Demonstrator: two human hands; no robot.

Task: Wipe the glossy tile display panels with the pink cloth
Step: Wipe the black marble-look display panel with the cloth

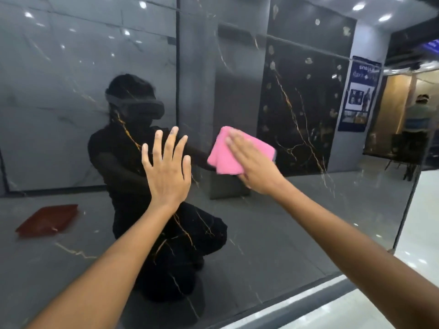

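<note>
Cloth (pixel 228 154), pink, folded and soft, lies pressed flat against the glossy dark tile panel (pixel 297 210) under the right hand (pixel 255 162), fingers straight. Light and limp, it probably needs a broad palm to keep it from bunching. Left hand (pixel 166 167), fingers spread, braces on the panel beside it.

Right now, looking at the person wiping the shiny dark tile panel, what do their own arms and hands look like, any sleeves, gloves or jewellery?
Both forearms are bare as far as the frame shows, with no sleeves in view. The left hand and the right hand wear no gloves, and no rings, watch or bracelets show on the fingers or wrists. In the reflection on the glossy dark gold-veined tile panel, the person wears dark clothing and a headset.
</note>
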